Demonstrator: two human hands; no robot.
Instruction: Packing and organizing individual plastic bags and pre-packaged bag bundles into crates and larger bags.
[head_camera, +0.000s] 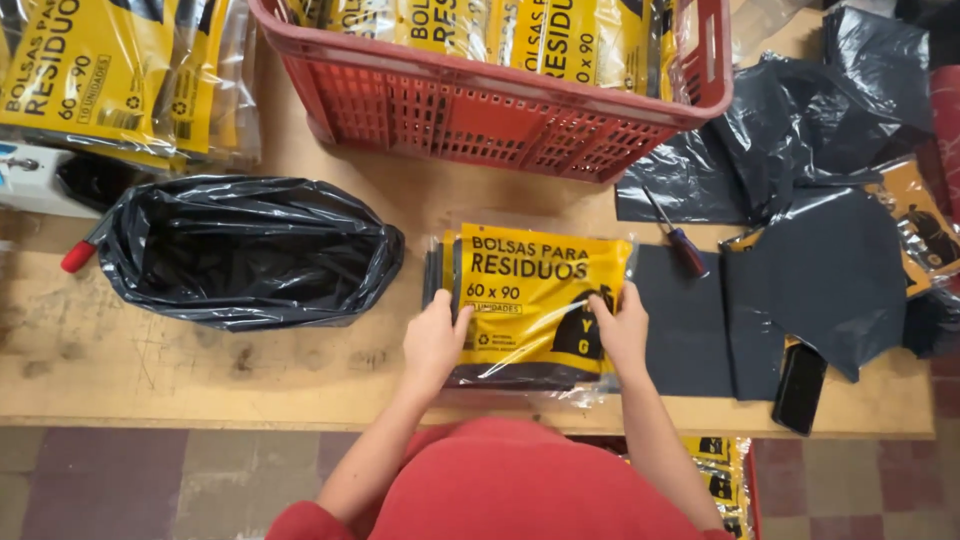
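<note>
Hands work the yellow bag packet (535, 295) lying flat on the bench (200, 370), below the red crate (480, 120). Left hand (435, 340) and right hand (622, 328) pinch its side edges with closed fingers. Even, level pressure should keep the clear sleeve smooth.

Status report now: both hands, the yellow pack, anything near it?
Left hand and right hand grip yellow pack by its sides. Pack flat on table. Screwdriver lies beside, apart.
</note>
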